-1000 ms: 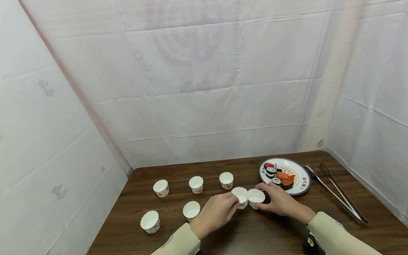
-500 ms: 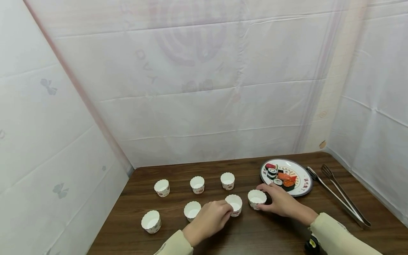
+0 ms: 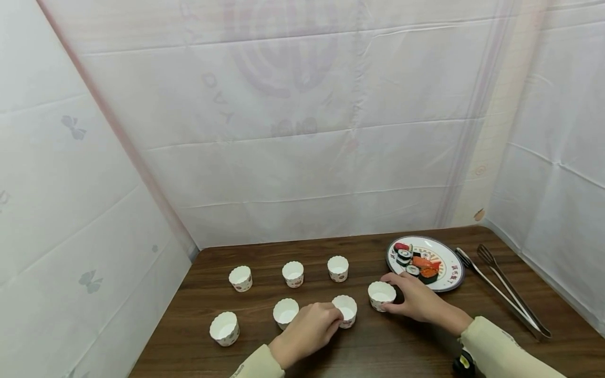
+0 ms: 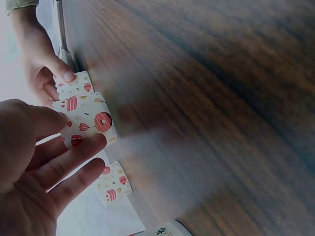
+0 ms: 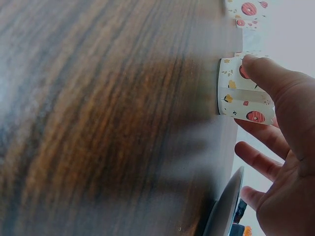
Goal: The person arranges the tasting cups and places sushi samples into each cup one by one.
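In the head view my left hand (image 3: 309, 328) holds a white paper baking cup (image 3: 348, 311) by its left side. The left wrist view shows the thumb and fingers around that printed cup (image 4: 91, 120), which has a red doughnut and cake pattern. A short way to the right, my right hand (image 3: 416, 298) grips another baking cup (image 3: 381, 294). In the right wrist view the thumb lies on this cup's wall (image 5: 236, 101), with fingers on its other side. Both cups are upright, with a gap between them. My left hand partly overlaps another cup (image 3: 285, 311).
Three baking cups stand in a back row, one of them (image 3: 337, 268) nearest the plate. Another cup (image 3: 224, 329) is at front left. A plate (image 3: 454, 257) of sushi pieces (image 3: 422, 261) and metal tongs (image 3: 508, 296) lie at right. A white cloth (image 3: 302, 173) hangs behind the table.
My left hand has drawn its baking cup left and toward me, away from the right-hand cup, which it was touching. My right hand and its cup have stayed nearly still.
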Tool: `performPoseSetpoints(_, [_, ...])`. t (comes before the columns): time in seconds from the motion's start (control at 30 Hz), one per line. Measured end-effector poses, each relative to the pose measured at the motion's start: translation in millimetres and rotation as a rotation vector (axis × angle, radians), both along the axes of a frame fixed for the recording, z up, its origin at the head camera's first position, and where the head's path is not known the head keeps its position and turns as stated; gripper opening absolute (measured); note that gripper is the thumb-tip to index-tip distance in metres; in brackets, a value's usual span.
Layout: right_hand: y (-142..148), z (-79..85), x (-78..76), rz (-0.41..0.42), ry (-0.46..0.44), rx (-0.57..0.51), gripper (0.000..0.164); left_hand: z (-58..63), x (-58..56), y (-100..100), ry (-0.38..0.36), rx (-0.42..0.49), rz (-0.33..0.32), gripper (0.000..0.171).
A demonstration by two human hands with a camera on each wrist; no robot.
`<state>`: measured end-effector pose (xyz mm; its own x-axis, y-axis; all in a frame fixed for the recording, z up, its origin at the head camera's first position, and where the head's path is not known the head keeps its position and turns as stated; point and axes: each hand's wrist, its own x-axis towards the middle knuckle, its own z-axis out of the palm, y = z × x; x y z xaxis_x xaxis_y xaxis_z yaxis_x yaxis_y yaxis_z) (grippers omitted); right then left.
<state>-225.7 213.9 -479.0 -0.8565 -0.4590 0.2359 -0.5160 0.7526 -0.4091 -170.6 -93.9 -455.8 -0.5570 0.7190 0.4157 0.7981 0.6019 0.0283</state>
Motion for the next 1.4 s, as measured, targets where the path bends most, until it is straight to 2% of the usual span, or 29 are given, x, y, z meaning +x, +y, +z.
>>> performPoseSetpoints(0.83, [-0.3,1.1,1.5,0.005,0.010,0.000,0.057,0.5,-0.5,-1.9,-0.042,-0.010,-0.021,0.009])
performPoseSetpoints(1.1, [-2.0,3.1,2.1,0.001,0.024,0.007,0.055,-2.3,-1.2,-3.7,0.020,-0.003,-0.015,0.015])
performPoseSetpoints(1.4, [-6.3,4.2,-1.4,0.007,-0.008,0.017,0.060,3.0,2.9,-10.1,0.077,0.070,-0.021,0.025])
